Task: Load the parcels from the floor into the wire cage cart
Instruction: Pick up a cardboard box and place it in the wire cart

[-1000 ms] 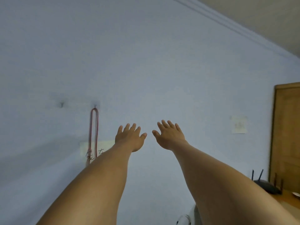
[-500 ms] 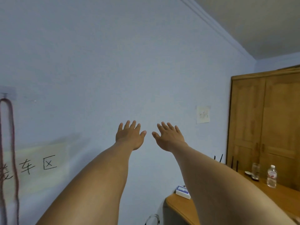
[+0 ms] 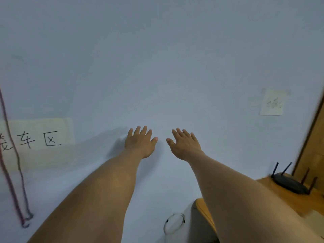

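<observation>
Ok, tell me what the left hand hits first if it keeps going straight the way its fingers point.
Most likely the bare wall. The left hand is open, fingers pointing forward and up, with nothing showing between it and the wall. How far off the wall is cannot be judged here.

Your two bare forearms reach straight forward, side by side. Your left hand (image 3: 140, 142) and right hand (image 3: 185, 145) are spread flat, backs showing, fingers extended, holding nothing, thumbs apart.

The small note (image 3: 271, 102) is blurred; the wall sign (image 3: 35, 141) is edge-cropped.
</observation>
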Demonstrator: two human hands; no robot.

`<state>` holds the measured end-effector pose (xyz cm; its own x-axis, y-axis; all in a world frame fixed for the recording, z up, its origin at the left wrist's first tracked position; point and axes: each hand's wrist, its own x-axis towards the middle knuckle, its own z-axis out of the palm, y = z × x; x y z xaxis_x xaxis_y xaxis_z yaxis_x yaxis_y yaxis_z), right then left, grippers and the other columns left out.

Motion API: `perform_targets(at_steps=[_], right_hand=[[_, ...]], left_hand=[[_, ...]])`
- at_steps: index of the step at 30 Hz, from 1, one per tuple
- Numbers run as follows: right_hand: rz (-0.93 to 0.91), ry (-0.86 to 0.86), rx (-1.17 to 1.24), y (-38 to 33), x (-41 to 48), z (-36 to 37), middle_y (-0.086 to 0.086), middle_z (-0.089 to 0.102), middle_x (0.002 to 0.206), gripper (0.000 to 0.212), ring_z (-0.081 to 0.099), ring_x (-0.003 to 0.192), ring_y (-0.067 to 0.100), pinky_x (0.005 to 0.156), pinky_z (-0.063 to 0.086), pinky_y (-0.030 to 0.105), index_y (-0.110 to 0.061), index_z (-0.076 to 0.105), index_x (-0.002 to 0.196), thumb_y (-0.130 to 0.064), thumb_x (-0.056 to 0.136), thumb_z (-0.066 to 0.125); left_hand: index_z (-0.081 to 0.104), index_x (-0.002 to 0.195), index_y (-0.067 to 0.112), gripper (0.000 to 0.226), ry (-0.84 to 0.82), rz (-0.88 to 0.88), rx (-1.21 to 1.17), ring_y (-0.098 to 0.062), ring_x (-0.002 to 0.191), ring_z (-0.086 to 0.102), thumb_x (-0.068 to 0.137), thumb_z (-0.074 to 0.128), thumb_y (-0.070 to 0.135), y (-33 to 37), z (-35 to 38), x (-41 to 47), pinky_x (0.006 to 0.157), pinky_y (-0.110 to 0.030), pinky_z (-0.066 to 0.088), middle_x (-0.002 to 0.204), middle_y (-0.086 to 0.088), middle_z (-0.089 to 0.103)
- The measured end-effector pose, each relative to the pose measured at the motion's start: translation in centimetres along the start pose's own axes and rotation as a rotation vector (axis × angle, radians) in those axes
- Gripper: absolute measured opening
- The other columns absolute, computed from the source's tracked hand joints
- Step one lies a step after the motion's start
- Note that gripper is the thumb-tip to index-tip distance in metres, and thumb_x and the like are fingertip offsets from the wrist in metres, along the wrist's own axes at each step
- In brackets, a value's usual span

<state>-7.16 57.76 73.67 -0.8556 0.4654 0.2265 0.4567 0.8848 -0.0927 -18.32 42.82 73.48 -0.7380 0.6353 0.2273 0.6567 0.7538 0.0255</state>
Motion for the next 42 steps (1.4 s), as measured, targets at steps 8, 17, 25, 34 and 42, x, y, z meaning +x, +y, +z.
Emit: perform_targets(at_steps=[8, 17, 25, 34, 42], right_hand=[[-0.126, -0.231, 0.111, 3.4, 4.6, 13.0, -0.002, 0.004, 0.173, 0.069, 0.002, 0.159, 0.020, 0.129, 0.001, 0.043, -0.022, 0.009, 0.165, -0.057, 0.107, 0.016], [-0.084, -0.579, 0.211, 3.4, 1.4, 36.6, 0.005, 0.021, 0.170, 0.071, 0.020, 0.156, 0.025, 0.127, 0.014, 0.046, -0.014, 0.019, 0.164, -0.056, 0.107, 0.021], [0.251, -0.912, 0.360, 3.1, -5.6, 61.2, 0.007, 0.024, 0.169, 0.073, 0.027, 0.153, 0.031, 0.121, 0.026, 0.046, -0.017, 0.019, 0.164, -0.061, 0.105, 0.027], [0.549, -0.999, 0.499, 3.5, -11.5, 81.1, 0.011, 0.044, 0.157, 0.065, 0.046, 0.140, 0.035, 0.103, 0.040, 0.039, -0.014, 0.030, 0.159, -0.050, 0.106, 0.040], [0.683, -0.977, 0.691, 3.6, -14.5, 85.5, 0.004, 0.058, 0.141, 0.055, 0.055, 0.111, 0.024, 0.088, 0.042, 0.034, -0.022, 0.038, 0.154, -0.043, 0.104, 0.052]], left_hand=[[0.015, 0.164, 0.022, 0.064, -0.168, -0.223, -0.040, -0.024, 0.159, 0.000, 0.108, 0.010, 0.053, -0.3, 13.6, -0.7, 0.127, -0.048, -0.001, 0.173, 0.001, 0.006], [0.015, 0.164, 0.021, 0.064, -0.470, -0.393, -0.146, -0.025, 0.159, 0.001, 0.108, 0.010, 0.051, -4.2, 35.1, -5.6, 0.128, -0.048, 0.000, 0.173, 0.000, 0.004], [0.023, 0.161, 0.010, 0.064, -0.740, -0.555, -0.414, -0.034, 0.152, 0.025, 0.109, 0.017, 0.048, -6.2, 59.8, -13.1, 0.123, -0.052, 0.023, 0.168, -0.013, 0.022], [0.044, 0.148, -0.004, 0.061, -0.854, -0.956, -0.847, -0.035, 0.134, 0.049, 0.112, 0.027, 0.042, -5.2, 78.5, -18.3, 0.106, -0.036, 0.038, 0.152, -0.024, 0.047], [0.051, 0.150, 0.021, 0.092, -0.719, -1.259, -1.343, -0.021, 0.123, 0.061, 0.076, 0.070, 0.072, -3.6, 85.1, -22.3, 0.111, -0.042, 0.047, 0.143, 0.002, 0.060]])
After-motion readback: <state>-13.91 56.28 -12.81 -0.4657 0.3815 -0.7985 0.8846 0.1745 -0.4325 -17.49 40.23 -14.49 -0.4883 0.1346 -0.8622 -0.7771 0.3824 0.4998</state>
